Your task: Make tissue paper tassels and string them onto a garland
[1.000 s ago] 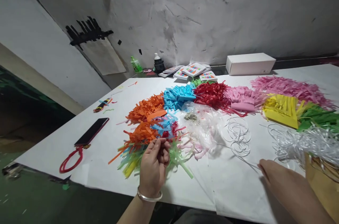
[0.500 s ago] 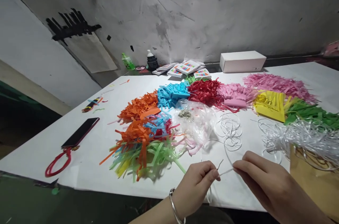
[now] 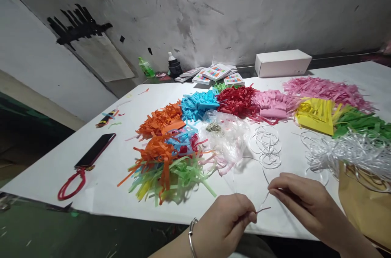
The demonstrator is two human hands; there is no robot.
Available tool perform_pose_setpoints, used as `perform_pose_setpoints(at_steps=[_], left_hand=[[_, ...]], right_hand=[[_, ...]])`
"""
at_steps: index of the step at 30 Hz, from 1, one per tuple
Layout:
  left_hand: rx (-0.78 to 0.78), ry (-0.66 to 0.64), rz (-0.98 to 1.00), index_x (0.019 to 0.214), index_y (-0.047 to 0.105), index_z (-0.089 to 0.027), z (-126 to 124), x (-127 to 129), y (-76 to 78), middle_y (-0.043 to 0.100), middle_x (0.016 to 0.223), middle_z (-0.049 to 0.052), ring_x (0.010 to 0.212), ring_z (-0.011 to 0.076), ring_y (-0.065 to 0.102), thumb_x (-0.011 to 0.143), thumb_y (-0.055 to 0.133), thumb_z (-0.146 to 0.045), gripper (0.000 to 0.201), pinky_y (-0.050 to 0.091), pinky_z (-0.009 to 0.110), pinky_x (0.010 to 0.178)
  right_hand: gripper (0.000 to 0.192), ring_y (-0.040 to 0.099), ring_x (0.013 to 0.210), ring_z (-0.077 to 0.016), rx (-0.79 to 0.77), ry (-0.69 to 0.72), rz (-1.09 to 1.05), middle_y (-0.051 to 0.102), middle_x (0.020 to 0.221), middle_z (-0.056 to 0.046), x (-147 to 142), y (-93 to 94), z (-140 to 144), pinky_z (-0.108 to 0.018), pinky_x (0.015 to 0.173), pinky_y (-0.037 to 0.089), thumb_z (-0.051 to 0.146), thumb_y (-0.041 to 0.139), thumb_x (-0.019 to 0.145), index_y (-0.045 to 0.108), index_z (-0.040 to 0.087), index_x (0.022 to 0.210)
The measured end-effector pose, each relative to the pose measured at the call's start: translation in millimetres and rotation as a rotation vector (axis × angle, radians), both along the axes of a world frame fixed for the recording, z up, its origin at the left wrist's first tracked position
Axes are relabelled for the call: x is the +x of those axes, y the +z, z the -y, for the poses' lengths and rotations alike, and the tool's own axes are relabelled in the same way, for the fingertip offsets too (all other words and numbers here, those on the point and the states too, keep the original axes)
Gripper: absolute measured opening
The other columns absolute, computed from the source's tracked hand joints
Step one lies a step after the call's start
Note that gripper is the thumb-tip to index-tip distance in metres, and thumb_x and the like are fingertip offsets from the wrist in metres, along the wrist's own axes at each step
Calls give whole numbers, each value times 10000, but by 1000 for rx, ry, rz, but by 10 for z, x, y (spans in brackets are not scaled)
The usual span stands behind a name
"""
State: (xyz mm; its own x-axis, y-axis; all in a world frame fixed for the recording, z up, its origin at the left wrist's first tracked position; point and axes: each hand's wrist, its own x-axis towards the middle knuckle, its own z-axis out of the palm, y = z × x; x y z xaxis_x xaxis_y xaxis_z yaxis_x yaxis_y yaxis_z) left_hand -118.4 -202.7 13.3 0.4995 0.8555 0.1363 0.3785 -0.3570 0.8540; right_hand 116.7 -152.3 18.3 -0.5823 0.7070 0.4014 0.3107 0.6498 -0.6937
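My left hand (image 3: 226, 221), with a silver bangle at the wrist, is closed in a pinch on a thin dark wire (image 3: 264, 209), like a twist tie, whose end sticks out to the right. To its right, thumb and fingers of my right hand (image 3: 302, 203) pinch a white cord (image 3: 265, 176). This cord runs up to a loose coil (image 3: 267, 150) on the table, and a short length of it spans the gap between both hands. What else the left fingertips cover is hidden. Both hands are above the table's front edge.
On the white table (image 3: 113, 197) lie tissue fringes: orange (image 3: 159, 121), blue (image 3: 198, 103), red (image 3: 236, 101), pink (image 3: 326, 93), yellow (image 3: 316, 115). A clear plastic bag (image 3: 229, 136) lies mid-table. Silvery strands (image 3: 360, 152) rest over a brown bag (image 3: 363, 205). A phone (image 3: 96, 150) lies left.
My left hand has moved slightly down and turned; the dark wire now points right rather than up. The right hand still pinches the cord. The view has shifted slightly.
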Motion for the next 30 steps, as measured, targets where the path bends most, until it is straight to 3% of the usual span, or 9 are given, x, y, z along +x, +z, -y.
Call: perform_pose_setpoints(at_steps=[5,9,12,14,16,19,21,26,30], left_hand=[[156,-22,129,887,577,-179,1,31,-100,562,737,10,673,122,494,987,411,-181,193,365,206,640],[68,141,315,815,581,-177,3,91,-219,475,676,-16,616,111,439,1031,422,-341,314,347,214,606],[-127,217,431,771,581,-169,-7,129,-267,405,597,-46,531,94,379,1016,446,-455,400,326,214,548],[-203,230,435,781,604,-159,-18,157,-259,401,581,-52,507,87,366,999,467,-495,424,314,215,529],[-204,220,400,771,616,-153,-26,195,-231,418,587,-47,514,86,372,990,480,-505,436,320,218,540],[-166,185,340,773,622,-156,-38,245,-209,449,607,-39,536,94,391,1000,461,-475,423,347,222,574],[-127,182,268,783,625,-163,-63,222,-236,488,624,-25,571,110,439,1008,441,-427,393,375,229,608],[7,300,-113,812,631,-175,-236,-122,-351,624,748,53,709,189,575,974,413,-287,294,445,289,691],[67,423,-283,1170,636,-160,-304,-249,-238,628,1153,162,947,262,616,944,464,-271,305,493,380,827]], right_hand=[[191,553,629,-117,-343,-85,-135,609,698,26,-197,-275,130,-211,589,423,327,551,979,643,229,844],[320,525,636,-132,-601,-59,-310,577,676,15,-476,-577,279,-224,595,431,434,536,972,639,209,769],[221,605,801,-153,-476,-121,-358,625,869,-15,-480,-644,293,-232,715,482,390,544,974,692,239,907],[220,607,1032,-185,-290,-194,-359,622,1113,-47,-419,-569,274,-253,861,484,369,586,954,678,284,1135],[307,589,1076,-191,-147,-217,-362,613,1153,-53,-390,-430,265,-261,886,481,345,623,933,635,297,1236],[74,582,798,-147,-105,-187,-376,597,808,-1,-419,-221,255,-236,715,475,252,613,935,684,254,916],[182,545,708,-131,-171,-300,-479,551,714,15,-391,-145,194,-229,644,448,248,626,926,628,226,746],[261,539,689,-110,-320,-816,-1005,604,826,5,12,-129,-134,-192,540,409,409,811,749,667,211,838],[180,534,698,-111,-207,-767,-855,592,779,12,12,-60,-139,-195,600,438,350,789,788,677,209,785]])
